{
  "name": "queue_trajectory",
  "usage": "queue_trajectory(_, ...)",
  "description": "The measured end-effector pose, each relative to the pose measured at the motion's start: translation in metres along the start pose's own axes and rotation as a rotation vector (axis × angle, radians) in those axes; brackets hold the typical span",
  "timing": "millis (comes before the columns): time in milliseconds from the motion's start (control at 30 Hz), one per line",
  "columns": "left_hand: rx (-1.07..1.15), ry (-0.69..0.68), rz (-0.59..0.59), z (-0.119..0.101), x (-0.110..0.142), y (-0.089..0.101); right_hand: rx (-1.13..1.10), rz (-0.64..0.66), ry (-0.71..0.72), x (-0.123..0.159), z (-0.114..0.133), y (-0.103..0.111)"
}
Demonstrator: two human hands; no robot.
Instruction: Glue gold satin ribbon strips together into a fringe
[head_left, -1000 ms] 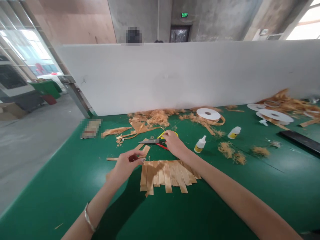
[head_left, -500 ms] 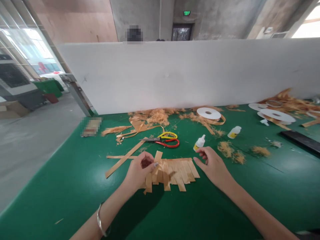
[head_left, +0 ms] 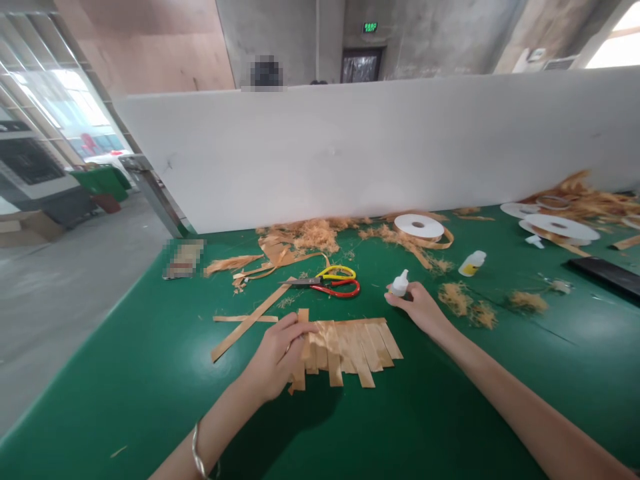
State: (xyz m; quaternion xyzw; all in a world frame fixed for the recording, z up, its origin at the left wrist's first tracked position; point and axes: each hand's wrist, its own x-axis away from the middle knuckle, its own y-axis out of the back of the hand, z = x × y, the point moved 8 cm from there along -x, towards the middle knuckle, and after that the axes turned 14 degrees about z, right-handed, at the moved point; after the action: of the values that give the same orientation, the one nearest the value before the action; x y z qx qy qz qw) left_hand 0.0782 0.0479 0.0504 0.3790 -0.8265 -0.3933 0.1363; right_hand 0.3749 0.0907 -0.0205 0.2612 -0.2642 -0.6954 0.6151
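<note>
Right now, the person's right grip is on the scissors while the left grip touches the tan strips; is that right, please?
Not quite: in the head view the right grip is on the white bottle, not the scissors, while the left grip touches the tan strips.

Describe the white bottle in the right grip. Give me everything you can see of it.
The white bottle is small and looks like plastic, with a narrow, tapering nozzle pointing up. It stands roughly upright, leaning slightly rightward in the view. The right grip holds it around the lower part, hiding most of that; whether its base touches the green table cannot be told. It is to the right of the scissors.
</note>
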Motion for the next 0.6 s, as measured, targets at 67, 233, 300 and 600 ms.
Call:
queue_trajectory(67,-0.03,-0.05,0.045,-0.006,0.0,-0.005,-0.186,0.064,-0.032,0.001,0.003,-0.005)
queue_trajectory(233,-0.143,-0.146,0.08,-0.015,-0.001,-0.019,-0.471,0.317,0.102,0.013,0.041,-0.023)
queue_trajectory(300,-0.158,-0.162,0.056,-0.015,-0.001,-0.024,-0.508,0.342,0.115,0.018,0.052,-0.025)
queue_trajectory(600,-0.241,-0.095,0.167,-0.01,-0.007,-0.047,-0.695,0.148,0.209,0.017,0.075,-0.017)
